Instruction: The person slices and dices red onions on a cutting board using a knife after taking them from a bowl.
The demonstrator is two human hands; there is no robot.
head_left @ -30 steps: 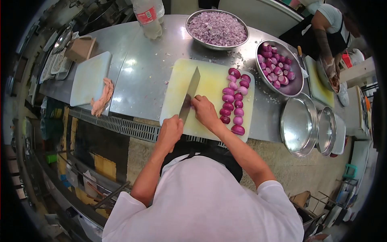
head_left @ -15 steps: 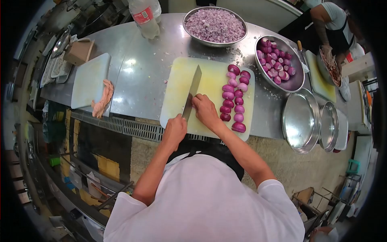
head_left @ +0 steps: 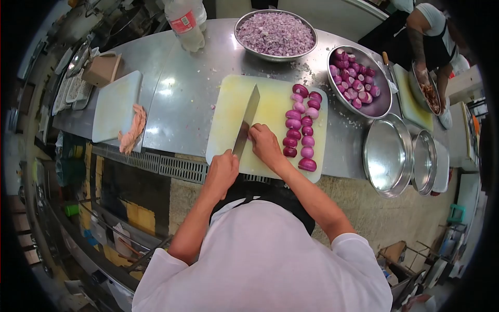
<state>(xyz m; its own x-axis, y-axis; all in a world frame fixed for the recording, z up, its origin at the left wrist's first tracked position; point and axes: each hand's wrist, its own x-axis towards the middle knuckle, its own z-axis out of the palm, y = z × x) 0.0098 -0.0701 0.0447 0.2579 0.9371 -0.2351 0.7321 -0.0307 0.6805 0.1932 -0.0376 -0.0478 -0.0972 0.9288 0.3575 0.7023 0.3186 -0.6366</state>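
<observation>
My left hand [head_left: 223,169] is closed round the handle of a large knife [head_left: 248,117], whose blade points away from me over the white-yellow cutting board [head_left: 223,112]. Just right of the blade, my right hand [head_left: 266,144] has its fingertips pressed on a small purple onion piece, mostly hidden by the fingers. Two columns of peeled red onion halves [head_left: 293,124] lie along the board's right side. Beyond the board stands a steel bowl [head_left: 252,50] heaped with chopped onion [head_left: 276,34]. A second bowl [head_left: 383,104] at the right holds more peeled onions [head_left: 353,78].
Two empty steel pans [head_left: 387,156] [head_left: 424,161] sit at the table's right edge. At the left are another white board [head_left: 117,106], a crumpled cloth [head_left: 134,129] and a brown box [head_left: 102,69]. A bottle [head_left: 186,28] stands at the back. A co-worker [head_left: 429,39] handles a bowl [head_left: 420,86].
The knife and both my hands stay in nearly the same place, with the view shifted slightly. The co-worker's arm and bowl at the upper right have moved a little.
</observation>
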